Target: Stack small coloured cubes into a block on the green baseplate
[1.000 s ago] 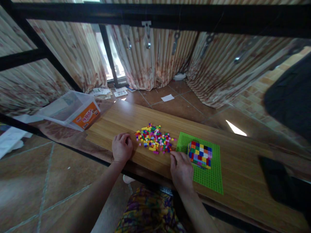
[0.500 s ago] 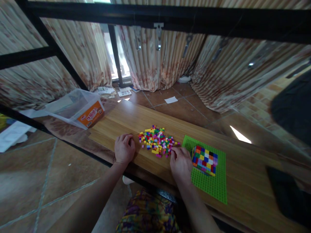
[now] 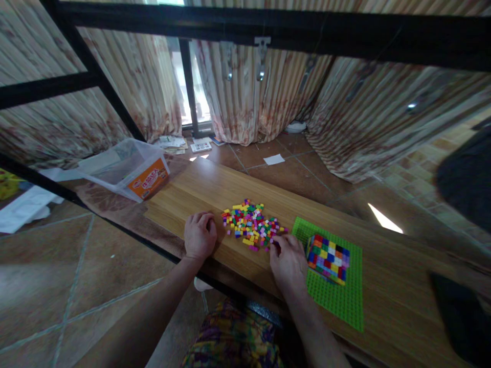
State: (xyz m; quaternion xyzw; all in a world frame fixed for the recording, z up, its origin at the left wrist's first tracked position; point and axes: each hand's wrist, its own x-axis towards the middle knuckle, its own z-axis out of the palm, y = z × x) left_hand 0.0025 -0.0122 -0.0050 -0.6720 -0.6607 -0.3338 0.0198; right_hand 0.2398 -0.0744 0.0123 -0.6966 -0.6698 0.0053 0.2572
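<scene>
Evidently, loose toy bricks (image 3: 251, 225) lay on surface (image 3: 199, 179), likely light, stiff, slick; sides suited pinching. Your right hand (image 3: 289, 261) was narrow, left hand (image 3: 200, 236) loosely curled; couldn't tell if either held any.

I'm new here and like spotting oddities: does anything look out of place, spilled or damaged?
A white sheet lies alone on the tiled floor beyond the wooden board, perhaps dropped. The loose bricks form one patch on the board, so they seem laid out rather than spilled. I see no clear damage.
</scene>
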